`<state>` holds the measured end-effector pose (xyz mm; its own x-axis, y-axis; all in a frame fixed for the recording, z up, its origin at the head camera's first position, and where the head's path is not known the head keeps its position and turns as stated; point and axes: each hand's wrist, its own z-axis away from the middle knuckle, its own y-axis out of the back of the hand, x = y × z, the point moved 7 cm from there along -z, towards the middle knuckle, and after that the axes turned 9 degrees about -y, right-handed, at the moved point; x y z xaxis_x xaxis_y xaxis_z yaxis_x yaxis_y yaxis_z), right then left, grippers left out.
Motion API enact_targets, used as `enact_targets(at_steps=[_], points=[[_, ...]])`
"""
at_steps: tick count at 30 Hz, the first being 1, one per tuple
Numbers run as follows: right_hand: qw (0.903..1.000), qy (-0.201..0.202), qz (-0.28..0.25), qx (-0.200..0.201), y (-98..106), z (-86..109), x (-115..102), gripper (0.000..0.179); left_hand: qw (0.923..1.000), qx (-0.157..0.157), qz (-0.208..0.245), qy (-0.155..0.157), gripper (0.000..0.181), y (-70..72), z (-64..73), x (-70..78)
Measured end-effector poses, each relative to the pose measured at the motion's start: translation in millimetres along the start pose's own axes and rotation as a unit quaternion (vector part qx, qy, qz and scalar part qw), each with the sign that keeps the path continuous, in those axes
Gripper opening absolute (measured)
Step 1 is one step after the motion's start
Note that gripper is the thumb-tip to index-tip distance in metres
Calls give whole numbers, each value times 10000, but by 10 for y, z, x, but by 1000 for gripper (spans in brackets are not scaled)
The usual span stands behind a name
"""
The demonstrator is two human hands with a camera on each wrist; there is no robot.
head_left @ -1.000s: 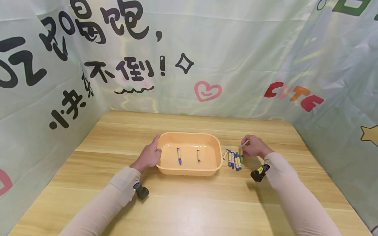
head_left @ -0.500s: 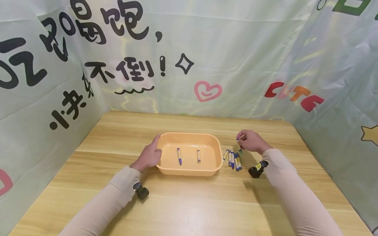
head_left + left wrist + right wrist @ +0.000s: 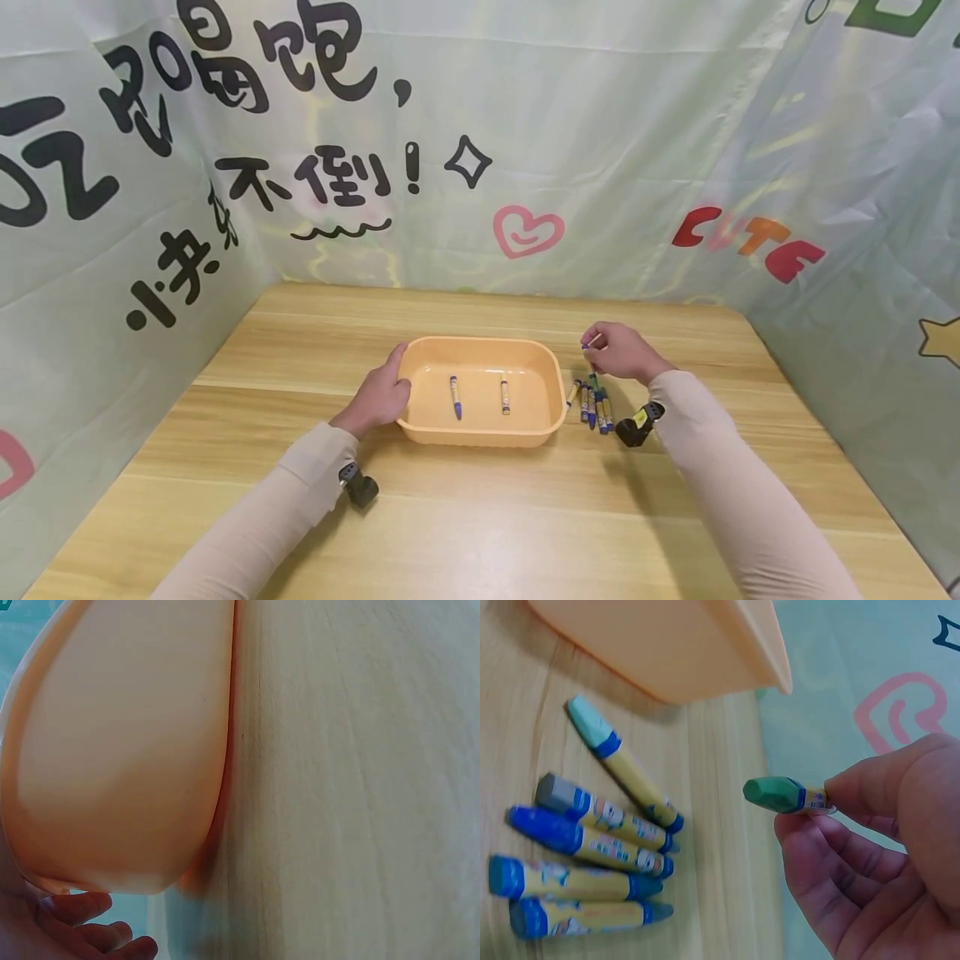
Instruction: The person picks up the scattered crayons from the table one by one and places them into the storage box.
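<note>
An orange plastic basin (image 3: 480,437) stands mid-table with two crayons inside, a blue one (image 3: 455,397) and a pale-tipped one (image 3: 505,396). My left hand (image 3: 381,390) grips its left rim, thumb over the edge; in the left wrist view the fingers (image 3: 112,935) show below the rim. Between thumb and fingertips my right hand (image 3: 621,350) pinches a green crayon (image 3: 776,794), raised over the loose crayons, green end pointing away from the palm. Several paper-wrapped crayons lie beside the basin's right end, among them a blue one (image 3: 547,829), a grey one (image 3: 562,796) and a light-green one (image 3: 591,724).
The wooden table (image 3: 480,517) ends at a printed cloth backdrop (image 3: 585,125) along the back and both sides. Close to the loose crayons, the basin's right wall (image 3: 675,645) rises. A small camera is strapped to each wrist.
My right hand has lifted the green crayon from the right of the loose crayons and moved left and away, toward the basin. The left hand and the basin have stayed in place.
</note>
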<state>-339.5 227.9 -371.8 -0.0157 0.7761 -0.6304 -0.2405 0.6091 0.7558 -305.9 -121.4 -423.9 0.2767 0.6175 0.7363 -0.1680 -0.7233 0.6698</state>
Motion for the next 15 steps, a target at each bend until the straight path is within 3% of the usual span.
enact_targets(at_steps=[15], points=[[9998,161,-114,56,-132,-92,-264,22,9999,-18,121,37,64,-2,10,1]])
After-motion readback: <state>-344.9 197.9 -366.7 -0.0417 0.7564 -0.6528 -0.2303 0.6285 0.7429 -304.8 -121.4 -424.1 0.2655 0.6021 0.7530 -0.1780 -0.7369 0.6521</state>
